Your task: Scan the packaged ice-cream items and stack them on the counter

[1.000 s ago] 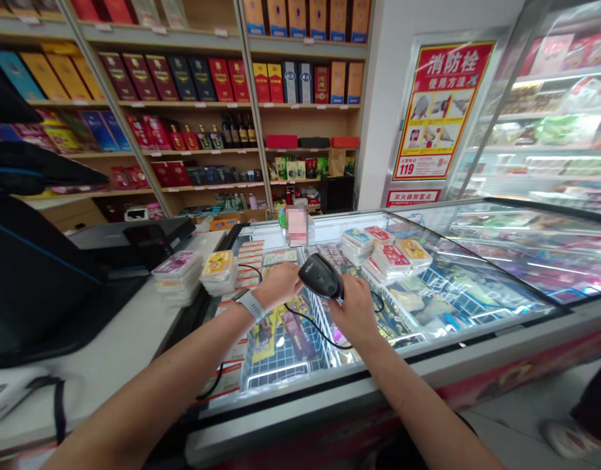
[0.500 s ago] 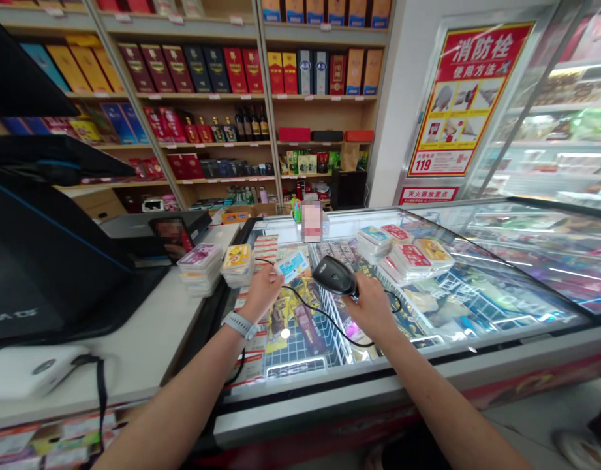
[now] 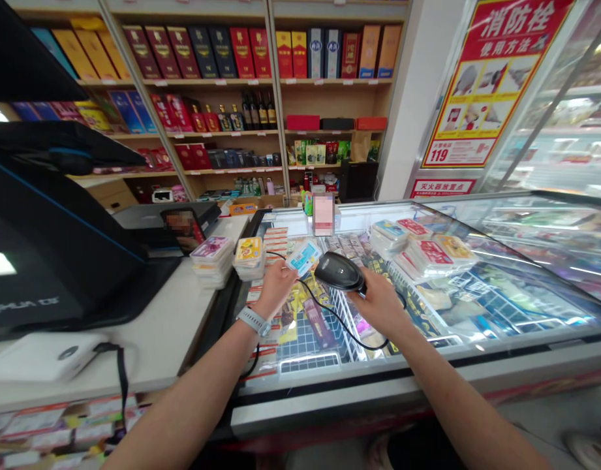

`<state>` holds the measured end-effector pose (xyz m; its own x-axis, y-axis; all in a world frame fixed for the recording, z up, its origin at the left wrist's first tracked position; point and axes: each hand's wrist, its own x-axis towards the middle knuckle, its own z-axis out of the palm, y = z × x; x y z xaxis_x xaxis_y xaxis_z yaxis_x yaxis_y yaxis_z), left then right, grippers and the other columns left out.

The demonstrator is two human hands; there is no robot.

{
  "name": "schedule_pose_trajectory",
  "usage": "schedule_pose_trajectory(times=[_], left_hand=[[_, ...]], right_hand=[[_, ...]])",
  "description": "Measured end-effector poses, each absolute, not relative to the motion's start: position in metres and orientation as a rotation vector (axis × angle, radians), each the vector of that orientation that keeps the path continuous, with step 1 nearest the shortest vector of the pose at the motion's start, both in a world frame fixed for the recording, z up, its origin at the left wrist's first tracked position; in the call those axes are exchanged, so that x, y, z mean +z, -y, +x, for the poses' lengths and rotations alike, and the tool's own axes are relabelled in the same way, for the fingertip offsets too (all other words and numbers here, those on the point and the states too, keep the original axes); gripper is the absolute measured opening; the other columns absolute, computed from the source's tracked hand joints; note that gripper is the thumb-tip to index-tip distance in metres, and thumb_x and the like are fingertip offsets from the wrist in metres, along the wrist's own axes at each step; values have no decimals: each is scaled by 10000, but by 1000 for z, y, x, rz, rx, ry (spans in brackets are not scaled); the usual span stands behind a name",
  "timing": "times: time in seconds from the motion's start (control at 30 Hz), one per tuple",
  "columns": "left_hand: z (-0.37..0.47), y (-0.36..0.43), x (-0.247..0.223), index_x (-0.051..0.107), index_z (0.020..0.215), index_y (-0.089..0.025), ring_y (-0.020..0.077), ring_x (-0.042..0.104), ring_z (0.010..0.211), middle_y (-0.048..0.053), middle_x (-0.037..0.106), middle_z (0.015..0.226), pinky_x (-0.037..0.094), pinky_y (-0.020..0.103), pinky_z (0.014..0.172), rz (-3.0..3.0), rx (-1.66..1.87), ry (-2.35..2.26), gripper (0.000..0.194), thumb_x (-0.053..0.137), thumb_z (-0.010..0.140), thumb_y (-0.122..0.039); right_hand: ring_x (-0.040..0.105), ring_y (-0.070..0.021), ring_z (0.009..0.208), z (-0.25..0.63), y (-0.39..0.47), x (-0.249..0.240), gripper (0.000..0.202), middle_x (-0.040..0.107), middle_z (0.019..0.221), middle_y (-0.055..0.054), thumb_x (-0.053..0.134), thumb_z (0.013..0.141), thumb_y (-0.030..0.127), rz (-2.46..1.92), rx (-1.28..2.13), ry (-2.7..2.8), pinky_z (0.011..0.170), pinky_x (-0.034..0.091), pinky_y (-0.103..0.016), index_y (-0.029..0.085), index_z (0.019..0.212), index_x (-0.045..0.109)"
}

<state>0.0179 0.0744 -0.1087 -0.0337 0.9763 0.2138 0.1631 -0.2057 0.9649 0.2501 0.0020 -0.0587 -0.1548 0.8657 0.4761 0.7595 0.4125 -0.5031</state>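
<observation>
In the head view, our left hand has its fingers pinched on the lower-left end of a blue-and-white packet, whose long axis slants up to the right. Our right hand has its fingers curled round the handle of a black scanner, its head pointing left. The packet lies beyond the left fingers, the nearer ones, just beside the scanner's head; we cannot tell whether the two touch. The scanner looks smooth, rounded plastic, its thin cable looping below; the packet looks flat and rectangular. Left stands a pale, matt worktop.
</observation>
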Motion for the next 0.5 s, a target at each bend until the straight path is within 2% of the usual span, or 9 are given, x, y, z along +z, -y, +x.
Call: schedule_pose_trajectory(times=[0.5], left_hand=[[20,-66,-97,552,894,-184,185,690,809,47,713,844,556,307,710,1615,1341,-1343,140,568,780,-264]], right_hand=[[574,-231,852,249,-1,-69,114,633,868,-51,549,790,183,-1353,34,1993,800,389,-356,183,904,557]])
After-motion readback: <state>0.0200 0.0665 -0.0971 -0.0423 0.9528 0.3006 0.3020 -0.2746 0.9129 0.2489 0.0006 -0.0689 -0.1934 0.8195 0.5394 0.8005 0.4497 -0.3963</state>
